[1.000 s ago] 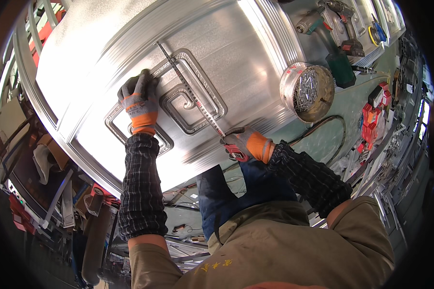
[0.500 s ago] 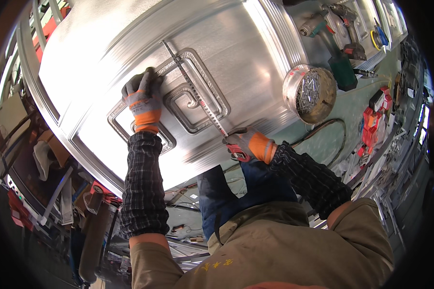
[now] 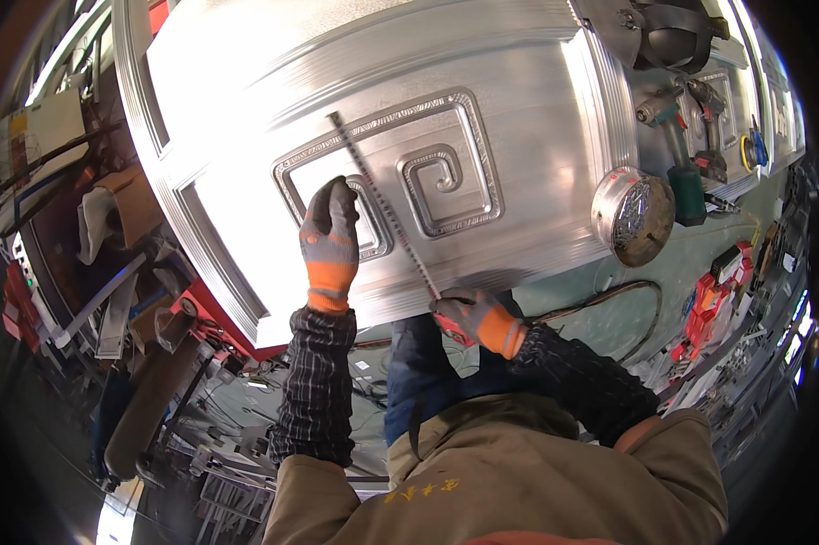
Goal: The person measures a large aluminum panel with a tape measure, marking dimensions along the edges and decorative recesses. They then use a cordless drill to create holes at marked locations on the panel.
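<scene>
In front of me lies a silver metal panel (image 3: pixel 537 118) with raised square spiral patterns (image 3: pixel 464 218). My right hand (image 3: pixel 487 322), in a grey and orange glove, grips a red tape measure (image 3: pixel 453 331) by the panel's near edge. From it, the tape blade (image 3: pixel 387 209) runs out over the panel, passing between the two spirals, its far end beyond them. My left hand (image 3: pixel 330 243), gloved alike, hovers at or rests on the left spiral, just left of the blade. Its fingers point away from me, partly bunched, with nothing seen in them.
A round tin of screws or rivets (image 3: pixel 641 218) stands at the panel's right end. Beyond it lie a green-handled power tool (image 3: pixel 677 154), a drill (image 3: pixel 709 127) and a dark mask-like object (image 3: pixel 673 36). Red boxes (image 3: pixel 709 300) and metal offcuts lie at the right.
The view has shifted, so the panel appears farther right. Across the panel, the tape blade has moved left, off the right spiral. My left hand has moved nearer me, over the left spiral.
</scene>
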Demonstrator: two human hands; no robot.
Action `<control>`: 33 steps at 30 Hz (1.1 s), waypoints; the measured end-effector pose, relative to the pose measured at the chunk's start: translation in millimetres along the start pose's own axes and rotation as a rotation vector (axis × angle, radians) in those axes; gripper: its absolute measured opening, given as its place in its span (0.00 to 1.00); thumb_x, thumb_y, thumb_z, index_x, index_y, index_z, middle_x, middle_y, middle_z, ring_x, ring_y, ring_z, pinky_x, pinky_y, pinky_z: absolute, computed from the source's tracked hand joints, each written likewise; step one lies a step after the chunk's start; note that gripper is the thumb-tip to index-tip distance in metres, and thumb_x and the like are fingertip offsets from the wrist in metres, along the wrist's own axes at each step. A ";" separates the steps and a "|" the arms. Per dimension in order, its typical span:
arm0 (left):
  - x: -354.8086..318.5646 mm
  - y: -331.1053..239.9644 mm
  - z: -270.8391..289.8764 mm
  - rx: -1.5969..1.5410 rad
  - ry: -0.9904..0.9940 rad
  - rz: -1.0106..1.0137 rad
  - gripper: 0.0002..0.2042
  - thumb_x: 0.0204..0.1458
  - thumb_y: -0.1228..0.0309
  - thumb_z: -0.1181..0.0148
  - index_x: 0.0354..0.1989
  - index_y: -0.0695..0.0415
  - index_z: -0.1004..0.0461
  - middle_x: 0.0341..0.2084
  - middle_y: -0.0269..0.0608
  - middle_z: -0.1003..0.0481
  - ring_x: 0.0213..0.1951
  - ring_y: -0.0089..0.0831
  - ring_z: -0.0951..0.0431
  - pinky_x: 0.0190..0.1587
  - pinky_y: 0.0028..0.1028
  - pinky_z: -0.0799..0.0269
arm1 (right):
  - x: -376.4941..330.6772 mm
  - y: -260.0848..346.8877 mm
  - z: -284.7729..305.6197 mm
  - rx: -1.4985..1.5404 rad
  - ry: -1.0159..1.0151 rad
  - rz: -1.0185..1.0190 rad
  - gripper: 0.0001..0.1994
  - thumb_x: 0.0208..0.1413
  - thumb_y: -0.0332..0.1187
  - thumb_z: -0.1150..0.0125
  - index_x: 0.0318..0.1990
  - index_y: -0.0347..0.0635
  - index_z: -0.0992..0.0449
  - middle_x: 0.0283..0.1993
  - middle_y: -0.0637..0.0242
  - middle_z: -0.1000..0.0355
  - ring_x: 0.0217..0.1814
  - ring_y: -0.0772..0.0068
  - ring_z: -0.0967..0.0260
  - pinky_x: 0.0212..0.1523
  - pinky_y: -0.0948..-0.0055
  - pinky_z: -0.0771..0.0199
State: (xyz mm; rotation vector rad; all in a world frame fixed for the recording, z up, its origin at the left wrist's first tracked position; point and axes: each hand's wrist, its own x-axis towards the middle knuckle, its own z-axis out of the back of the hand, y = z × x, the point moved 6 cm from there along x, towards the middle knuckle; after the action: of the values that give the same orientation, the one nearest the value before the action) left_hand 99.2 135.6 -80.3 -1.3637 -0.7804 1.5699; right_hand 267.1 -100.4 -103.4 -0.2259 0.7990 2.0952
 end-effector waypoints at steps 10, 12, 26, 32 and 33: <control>8.5 20.9 75.2 0.516 0.009 0.113 0.14 0.59 0.63 0.33 0.39 0.64 0.18 0.30 0.48 0.16 0.31 0.32 0.17 0.37 0.30 0.24 | 98.7 69.7 -78.3 0.913 0.208 -0.140 0.12 0.58 0.44 0.39 0.48 0.58 0.21 0.45 0.78 0.23 0.47 0.76 0.24 0.36 0.62 0.24; 8.4 35.0 84.6 0.531 -0.012 0.099 0.14 0.58 0.62 0.33 0.38 0.63 0.18 0.30 0.48 0.16 0.31 0.35 0.17 0.37 0.32 0.24 | 106.7 83.7 -13.1 0.087 0.147 0.118 0.12 0.59 0.44 0.40 0.48 0.58 0.21 0.45 0.77 0.23 0.47 0.76 0.25 0.36 0.63 0.24; 34.8 41.7 93.0 0.728 -0.001 0.122 0.16 0.57 0.56 0.35 0.38 0.59 0.17 0.34 0.48 0.16 0.38 0.45 0.15 0.45 0.37 0.22 | 142.9 83.7 11.8 0.008 0.243 0.136 0.10 0.60 0.40 0.41 0.45 0.52 0.20 0.42 0.71 0.21 0.40 0.71 0.19 0.35 0.68 0.22; 38.8 38.7 91.4 0.781 0.031 0.168 0.15 0.57 0.56 0.35 0.39 0.57 0.16 0.36 0.47 0.16 0.39 0.45 0.15 0.46 0.37 0.22 | 147.0 78.7 -25.5 0.207 0.230 0.007 0.15 0.61 0.36 0.43 0.55 0.51 0.25 0.43 0.66 0.22 0.36 0.64 0.18 0.38 0.64 0.23; 39.0 38.7 90.6 0.779 0.031 0.182 0.15 0.57 0.56 0.35 0.39 0.57 0.16 0.36 0.47 0.16 0.40 0.45 0.15 0.46 0.37 0.22 | 147.3 78.3 -25.9 0.233 0.262 0.003 0.17 0.61 0.36 0.42 0.57 0.52 0.26 0.46 0.65 0.22 0.36 0.62 0.18 0.39 0.63 0.24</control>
State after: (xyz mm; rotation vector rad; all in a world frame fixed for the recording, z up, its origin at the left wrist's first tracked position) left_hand 2.3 163.5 -113.1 -0.8829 0.0137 1.7242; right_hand 112.4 -52.0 -150.5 -0.3769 1.1910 1.9783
